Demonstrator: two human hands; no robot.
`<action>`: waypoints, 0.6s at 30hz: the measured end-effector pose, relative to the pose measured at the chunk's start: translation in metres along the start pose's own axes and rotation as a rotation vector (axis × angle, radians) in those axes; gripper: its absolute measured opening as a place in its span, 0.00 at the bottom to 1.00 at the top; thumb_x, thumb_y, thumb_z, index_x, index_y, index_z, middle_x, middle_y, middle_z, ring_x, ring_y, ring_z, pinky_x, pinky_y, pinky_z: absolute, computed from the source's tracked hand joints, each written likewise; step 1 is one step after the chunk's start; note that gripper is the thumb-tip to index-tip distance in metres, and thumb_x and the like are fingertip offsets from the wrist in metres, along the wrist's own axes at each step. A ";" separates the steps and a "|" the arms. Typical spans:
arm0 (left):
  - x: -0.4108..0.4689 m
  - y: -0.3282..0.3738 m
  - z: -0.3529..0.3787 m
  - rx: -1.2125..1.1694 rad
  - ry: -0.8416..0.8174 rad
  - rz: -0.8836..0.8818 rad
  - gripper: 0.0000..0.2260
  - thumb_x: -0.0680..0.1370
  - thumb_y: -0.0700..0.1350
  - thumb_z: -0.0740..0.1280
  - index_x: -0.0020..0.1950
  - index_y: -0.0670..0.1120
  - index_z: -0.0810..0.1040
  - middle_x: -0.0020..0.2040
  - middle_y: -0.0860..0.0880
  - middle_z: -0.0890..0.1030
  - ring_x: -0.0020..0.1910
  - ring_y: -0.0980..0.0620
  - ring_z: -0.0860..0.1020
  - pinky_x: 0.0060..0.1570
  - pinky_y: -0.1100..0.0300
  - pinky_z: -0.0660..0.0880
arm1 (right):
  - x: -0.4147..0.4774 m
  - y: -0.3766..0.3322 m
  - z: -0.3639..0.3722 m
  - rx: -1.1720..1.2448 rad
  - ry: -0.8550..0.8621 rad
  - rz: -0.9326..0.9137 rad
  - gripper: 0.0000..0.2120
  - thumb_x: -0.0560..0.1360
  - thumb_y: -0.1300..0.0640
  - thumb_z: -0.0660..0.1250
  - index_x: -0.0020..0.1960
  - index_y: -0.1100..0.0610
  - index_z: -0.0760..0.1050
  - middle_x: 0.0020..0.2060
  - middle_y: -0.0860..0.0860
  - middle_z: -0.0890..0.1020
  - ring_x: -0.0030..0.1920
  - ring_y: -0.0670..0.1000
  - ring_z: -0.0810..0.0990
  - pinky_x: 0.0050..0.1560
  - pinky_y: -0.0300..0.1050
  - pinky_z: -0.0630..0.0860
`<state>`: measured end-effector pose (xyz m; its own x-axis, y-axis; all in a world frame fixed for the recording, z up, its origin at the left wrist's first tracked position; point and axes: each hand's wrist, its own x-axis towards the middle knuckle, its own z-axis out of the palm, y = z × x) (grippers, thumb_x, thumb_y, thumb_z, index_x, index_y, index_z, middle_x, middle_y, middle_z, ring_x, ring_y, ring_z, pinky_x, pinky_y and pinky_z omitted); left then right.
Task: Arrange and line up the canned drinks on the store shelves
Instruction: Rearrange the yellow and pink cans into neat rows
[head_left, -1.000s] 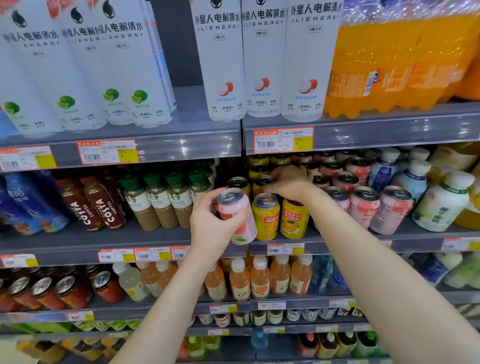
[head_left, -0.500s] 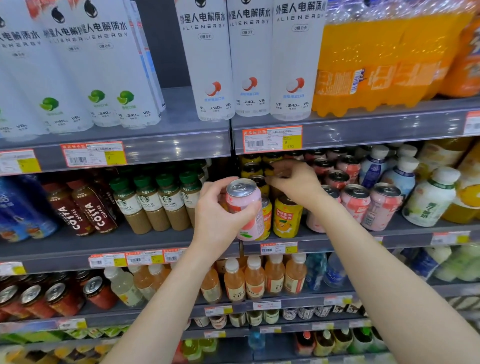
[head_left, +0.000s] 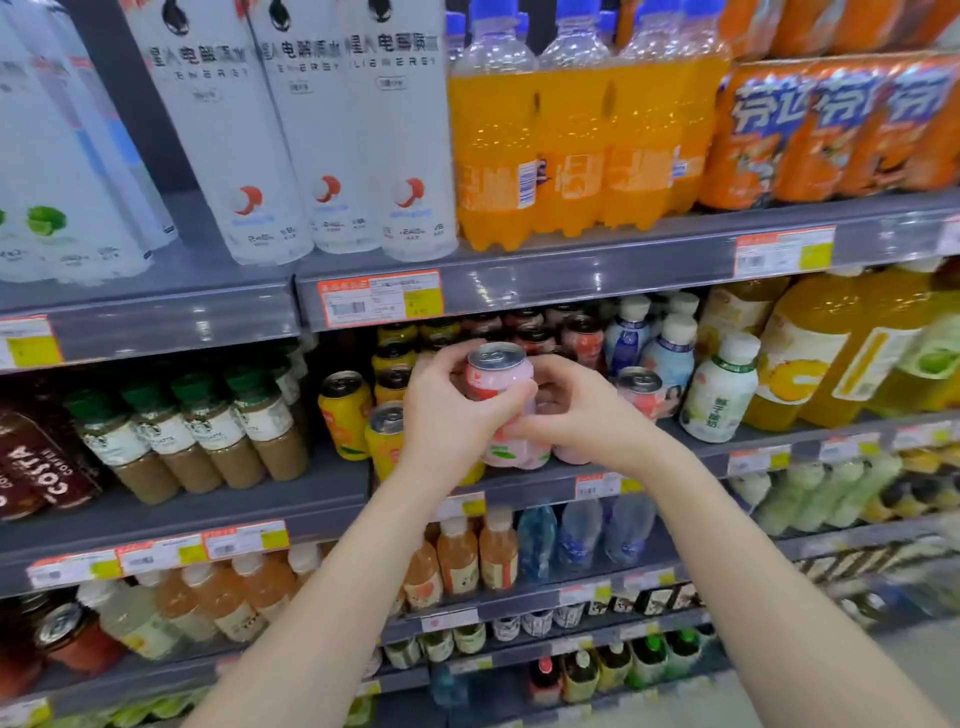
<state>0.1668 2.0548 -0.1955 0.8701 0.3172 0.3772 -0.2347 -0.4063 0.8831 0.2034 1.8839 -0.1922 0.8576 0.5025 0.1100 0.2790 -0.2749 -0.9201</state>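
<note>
My left hand (head_left: 449, 415) grips a pink can (head_left: 500, 374) with a silver top, upright, in front of the middle shelf (head_left: 696, 457). My right hand (head_left: 587, 421) meets it from the right, fingertips pinching the can's lower part. Yellow cans (head_left: 345, 410) stand in rows just left of my hands, the front one (head_left: 387, 431) partly behind my left wrist. More pink cans (head_left: 641, 387) stand to the right, and one shows under my right hand (head_left: 571, 454). My hands hide the shelf spot behind the held can.
Green-capped coffee bottles (head_left: 218, 431) stand left of the yellow cans. White bottles (head_left: 719, 389) and large yellow juice bottles (head_left: 831, 358) fill the shelf to the right. The upper shelf (head_left: 571, 270) hangs low over the cans, with tall white bottles (head_left: 332, 130) and orange soda (head_left: 566, 145) on it.
My left hand has carried the pink can rightward, past the yellow cans. My right hand has left the cans at the back and come onto the pink can. The view has shifted right.
</note>
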 end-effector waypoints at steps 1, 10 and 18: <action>0.002 0.004 0.010 0.009 -0.004 -0.005 0.31 0.58 0.63 0.76 0.60 0.57 0.81 0.57 0.54 0.82 0.56 0.59 0.81 0.59 0.54 0.80 | -0.001 0.002 -0.004 -0.028 0.075 0.000 0.29 0.66 0.52 0.82 0.64 0.48 0.76 0.55 0.42 0.84 0.54 0.40 0.83 0.52 0.39 0.80; 0.026 0.033 0.057 -0.073 -0.244 -0.045 0.17 0.74 0.49 0.78 0.62 0.55 0.81 0.56 0.58 0.85 0.55 0.63 0.83 0.58 0.59 0.80 | -0.002 0.020 -0.080 0.055 0.274 -0.018 0.22 0.69 0.53 0.80 0.61 0.50 0.80 0.52 0.42 0.86 0.52 0.38 0.83 0.53 0.36 0.80; 0.034 0.032 0.094 0.028 -0.264 0.004 0.20 0.76 0.44 0.77 0.68 0.48 0.80 0.57 0.55 0.85 0.56 0.59 0.83 0.60 0.55 0.80 | 0.008 0.038 -0.118 0.215 0.315 -0.019 0.26 0.70 0.57 0.80 0.64 0.54 0.75 0.55 0.45 0.84 0.53 0.38 0.83 0.52 0.33 0.79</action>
<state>0.2294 1.9721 -0.1803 0.9531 0.0826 0.2913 -0.2293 -0.4314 0.8725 0.2725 1.7807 -0.1823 0.9532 0.2204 0.2070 0.2277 -0.0728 -0.9710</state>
